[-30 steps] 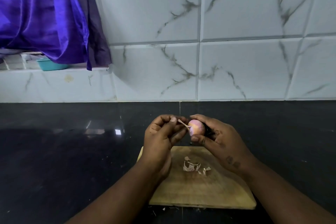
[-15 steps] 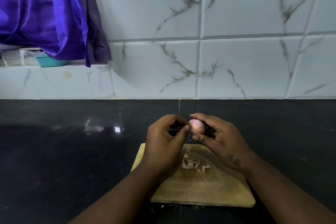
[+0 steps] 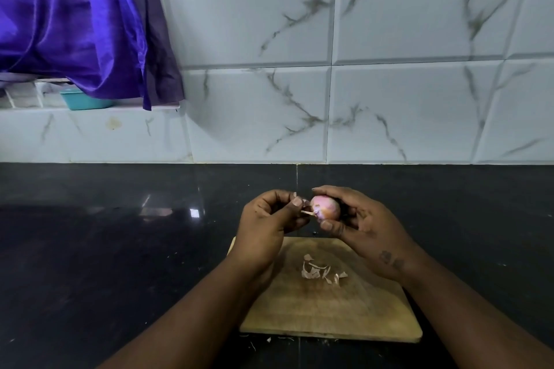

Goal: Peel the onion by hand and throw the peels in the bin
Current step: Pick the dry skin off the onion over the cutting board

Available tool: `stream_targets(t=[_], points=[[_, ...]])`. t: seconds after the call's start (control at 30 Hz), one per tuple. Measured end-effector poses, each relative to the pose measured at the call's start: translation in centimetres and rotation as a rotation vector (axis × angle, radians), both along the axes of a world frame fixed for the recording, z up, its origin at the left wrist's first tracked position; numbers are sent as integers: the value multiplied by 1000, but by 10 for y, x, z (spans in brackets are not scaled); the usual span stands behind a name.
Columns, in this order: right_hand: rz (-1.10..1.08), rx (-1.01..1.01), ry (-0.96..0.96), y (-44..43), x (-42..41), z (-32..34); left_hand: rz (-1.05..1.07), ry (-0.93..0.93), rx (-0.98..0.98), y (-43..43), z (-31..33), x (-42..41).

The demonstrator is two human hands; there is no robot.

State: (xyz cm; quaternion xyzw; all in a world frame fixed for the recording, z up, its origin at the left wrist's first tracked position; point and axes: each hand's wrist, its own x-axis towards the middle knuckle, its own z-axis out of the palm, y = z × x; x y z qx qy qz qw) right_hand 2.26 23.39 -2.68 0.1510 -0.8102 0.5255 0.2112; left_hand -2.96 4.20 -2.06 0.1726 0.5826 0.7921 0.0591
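A small pink onion (image 3: pixel 326 207) is held above the far edge of a wooden cutting board (image 3: pixel 359 314). My right hand (image 3: pixel 365 231) grips the onion between thumb and fingers. My left hand (image 3: pixel 269 222) pinches a thin strip of peel (image 3: pixel 308 212) that is still attached to the onion's left end. A little pile of torn peels (image 3: pixel 320 271) lies on the board below the hands. No bin is in view.
The board rests on a black polished counter (image 3: pixel 105 263) that runs back to a white marble-tiled wall (image 3: pixel 389 99). At the left, a purple cloth (image 3: pixel 75 15) hangs over a ledge with a teal container (image 3: pixel 85 100). Tiny peel scraps (image 3: pixel 268 339) lie by the board's near edge.
My left hand closed in against the onion half a second ago and has now drawn back slightly to the left with a strip of peel pinched. The right hand stays put.
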Motion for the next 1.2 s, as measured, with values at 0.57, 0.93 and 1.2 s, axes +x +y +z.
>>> stream_targets(t=[0.57,0.93,1.2], points=[[-23,-51,-23,2,-3,2,114,432,-326,-1,-2,9],[-79,-70,1,0,-3,1,141,459,-321,1,-8,3],[-166,-210,83,8,-8,8,-27,554,-398,12,-8,23]])
